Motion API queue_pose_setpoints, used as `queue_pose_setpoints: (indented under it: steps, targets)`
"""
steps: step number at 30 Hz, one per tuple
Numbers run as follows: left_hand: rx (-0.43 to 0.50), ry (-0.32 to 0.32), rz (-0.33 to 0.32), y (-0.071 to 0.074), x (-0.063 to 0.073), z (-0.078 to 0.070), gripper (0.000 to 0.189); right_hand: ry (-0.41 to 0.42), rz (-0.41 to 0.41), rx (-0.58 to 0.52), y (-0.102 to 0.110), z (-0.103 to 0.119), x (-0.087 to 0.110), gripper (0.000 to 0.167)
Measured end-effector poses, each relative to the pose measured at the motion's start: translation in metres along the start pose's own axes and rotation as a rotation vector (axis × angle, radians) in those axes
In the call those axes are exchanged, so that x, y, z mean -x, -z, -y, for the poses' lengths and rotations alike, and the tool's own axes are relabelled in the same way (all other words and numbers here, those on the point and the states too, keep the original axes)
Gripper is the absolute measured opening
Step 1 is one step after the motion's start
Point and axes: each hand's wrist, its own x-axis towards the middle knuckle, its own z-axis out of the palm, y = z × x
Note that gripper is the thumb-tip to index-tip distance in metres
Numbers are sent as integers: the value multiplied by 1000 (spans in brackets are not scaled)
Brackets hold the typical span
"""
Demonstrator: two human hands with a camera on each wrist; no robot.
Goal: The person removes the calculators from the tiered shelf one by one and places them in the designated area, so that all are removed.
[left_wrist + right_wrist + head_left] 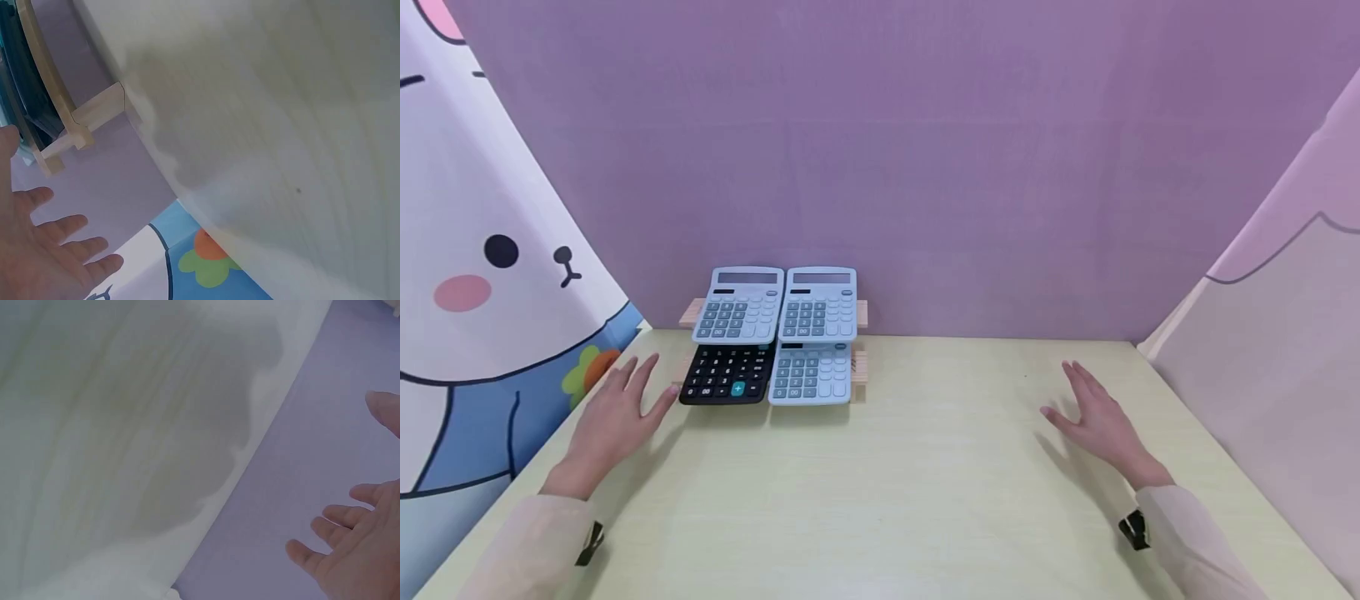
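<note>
Four calculators sit in two tiers on a wooden rack at the back left of the table. Up top are a light blue calculator on the left and another light blue calculator on the right. Below them stand a black calculator on the left and a light blue calculator on the right, their upper parts hidden. My left hand, fingers spread, hovers just left of the black calculator. Far from the rack, my right hand is held over the table's right side, fingers extended and nothing in it.
The pale wooden table ends at a purple cloth backdrop. A cartoon-printed cloth borders the left side, and a pale pink cloth the right.
</note>
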Motion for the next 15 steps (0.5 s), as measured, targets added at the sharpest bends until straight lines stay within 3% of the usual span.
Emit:
queue_pose_setpoints:
  steps: [15]
  targets:
    - [93,38,36,-1,-4,9,73,1,75,-107,-11,30,-9,74]
